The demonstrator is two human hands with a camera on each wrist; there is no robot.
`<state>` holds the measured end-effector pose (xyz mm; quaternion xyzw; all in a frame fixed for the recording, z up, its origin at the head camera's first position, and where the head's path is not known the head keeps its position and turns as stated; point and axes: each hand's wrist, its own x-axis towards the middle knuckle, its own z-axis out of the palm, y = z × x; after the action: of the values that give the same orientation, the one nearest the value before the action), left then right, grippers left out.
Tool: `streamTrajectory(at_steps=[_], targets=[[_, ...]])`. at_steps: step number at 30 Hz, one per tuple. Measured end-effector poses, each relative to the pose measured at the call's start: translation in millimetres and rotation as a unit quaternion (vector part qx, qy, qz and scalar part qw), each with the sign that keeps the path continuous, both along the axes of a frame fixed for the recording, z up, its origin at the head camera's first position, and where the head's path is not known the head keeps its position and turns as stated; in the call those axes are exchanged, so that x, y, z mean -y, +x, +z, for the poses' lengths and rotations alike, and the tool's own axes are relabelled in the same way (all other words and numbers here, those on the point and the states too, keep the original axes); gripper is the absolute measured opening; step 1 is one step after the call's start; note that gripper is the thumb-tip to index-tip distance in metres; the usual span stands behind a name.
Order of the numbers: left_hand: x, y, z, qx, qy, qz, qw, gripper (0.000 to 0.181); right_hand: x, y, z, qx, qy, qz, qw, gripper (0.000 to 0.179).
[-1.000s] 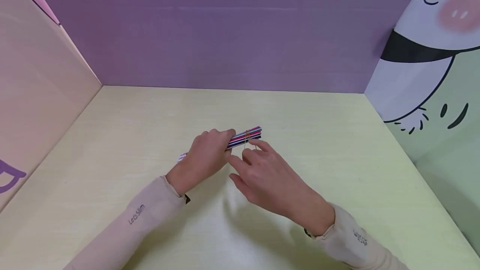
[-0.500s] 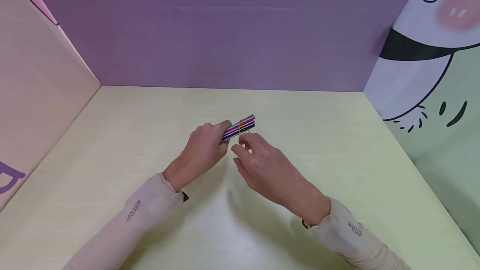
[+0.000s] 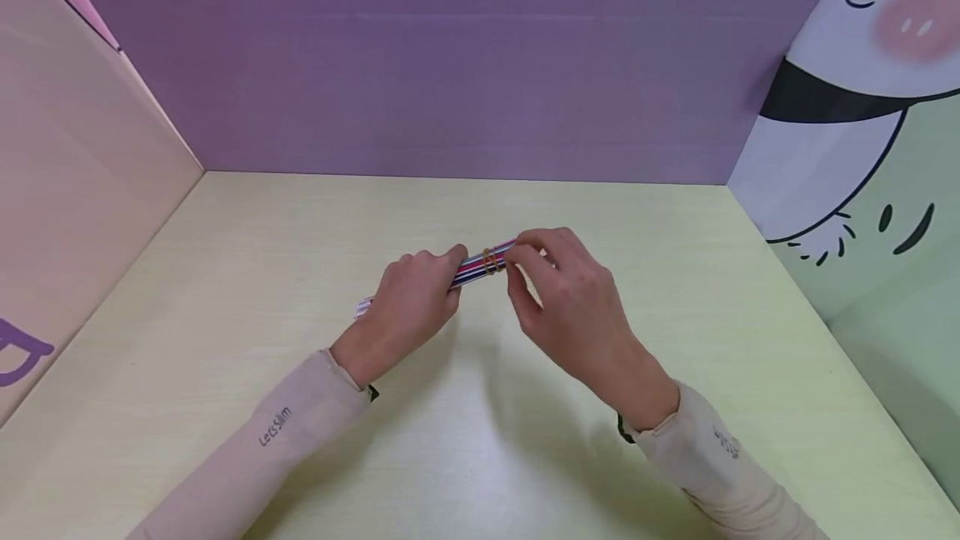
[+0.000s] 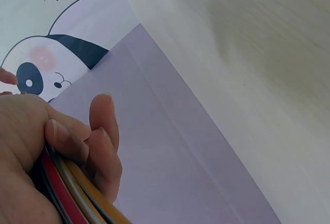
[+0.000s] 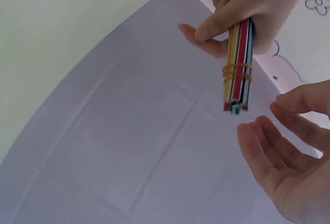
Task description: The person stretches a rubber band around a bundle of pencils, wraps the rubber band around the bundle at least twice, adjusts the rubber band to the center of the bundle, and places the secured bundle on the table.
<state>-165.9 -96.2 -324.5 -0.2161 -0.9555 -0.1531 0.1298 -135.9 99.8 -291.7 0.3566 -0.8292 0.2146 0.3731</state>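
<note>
My left hand (image 3: pixel 412 294) grips a bundle of thin, colour-striped sticks (image 3: pixel 468 272), held above the table and tilted up to the right. Yellow, red, white and dark stripes show on the sticks in the right wrist view. An orange rubber band (image 5: pixel 237 72) is looped in several turns around the bundle near its free end. My right hand (image 3: pixel 577 302) is just beyond that end, fingers loosely bent; the right wrist view shows a gap between its fingertips and the sticks. In the left wrist view, the palm and fingers hide part of the sticks (image 4: pixel 67 188).
A pale wooden table (image 3: pixel 300 232) lies below both hands. Behind it stands a purple panel (image 3: pixel 465 65). A pinkish panel (image 3: pixel 67 148) borders the left, and a green panel with a panda drawing (image 3: pixel 892 298) borders the right.
My right hand has come away from the rubber band and shifted right and up, past the bundle's end. The band now sits close around the sticks. My left hand keeps its grip.
</note>
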Motion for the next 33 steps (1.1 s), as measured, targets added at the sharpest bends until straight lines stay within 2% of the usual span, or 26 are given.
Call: streamTrajectory(at_steps=[2, 4, 6, 8, 10, 12, 15, 18, 20, 21, 22, 25, 28, 33], targets=[[-1.0, 0.4, 0.0, -0.002, -0.007, -0.006, 1.0, 0.01, -7, -6.1, 1.7, 0.06, -0.027, 0.019, 0.9976, 0.016], [-2.1, 0.9, 0.4, -0.005, -0.014, -0.013, 0.9998, 0.011, -14, -12.8, 3.2, 0.152, -0.05, 0.047, 0.986, 0.023], [-2.9, 1.1, 0.7, -0.008, -0.02, -0.02, 0.9996, 0.011, -21, -19.2, 4.4, 0.259, -0.074, 0.079, 0.9599, 0.025], [-3.5, 1.7, 1.1, -0.014, -0.029, -0.026, 0.9991, 0.011, -26, -24.8, 5.3, 0.357, -0.095, 0.107, 0.9232, 0.024], [-3.9, 2.6, 1.6, -0.018, -0.033, -0.033, 0.9988, 0.011, -30, -29.4, 5.2, 0.426, -0.114, 0.122, 0.8894, 0.02], [-4.4, 3.6, 1.1, -0.021, -0.035, -0.038, 0.9985, 0.011, -32, -33.7, 3.4, 0.465, -0.13, 0.136, 0.8651, 0.017], [-5.9, 5.6, -0.4, -0.022, -0.036, -0.038, 0.9984, 0.011, -32, -38.1, -1.6, 0.504, -0.152, 0.157, 0.8354, 0.017], [-9.6, 8.4, -3.1, -0.012, -0.042, -0.046, 0.998, 0.011, -27, -41.0, -9.7, 0.551, -0.161, 0.193, 0.7954, 0.019], [-12.1, 9.9, -5.3, -0.005, -0.047, -0.051, 0.9976, 0.009, -22, -41.7, -15.7, 0.574, -0.161, 0.204, 0.7762, 0.021], [-13.5, 10.5, -5.8, -0.003, -0.048, -0.055, 0.9973, 0.008, -20, -42.1, -18.2, 0.58, -0.16, 0.209, 0.7707, 0.021], [-14.5, 10.2, -6.9, -0.003, -0.048, -0.057, 0.9972, 0.007, -18, -42.2, -19.6, 0.581, -0.159, 0.211, 0.7696, 0.021], [-15.8, 9.0, -6.9, -0.013, -0.043, -0.049, 0.9978, 0.008, -20, -42.8, -19.2, 0.572, -0.162, 0.193, 0.781, 0.022], [-14.6, 7.1, -4.2, -0.023, -0.038, -0.045, 0.998, 0.011, -27, -44.1, -12.0, 0.568, -0.16, 0.181, 0.787, 0.022], [-11.0, 6.7, -1.9, -0.027, -0.035, -0.044, 0.998, 0.012, -32, -44.3, -5.3, 0.573, -0.159, 0.19, 0.7816, 0.018]])
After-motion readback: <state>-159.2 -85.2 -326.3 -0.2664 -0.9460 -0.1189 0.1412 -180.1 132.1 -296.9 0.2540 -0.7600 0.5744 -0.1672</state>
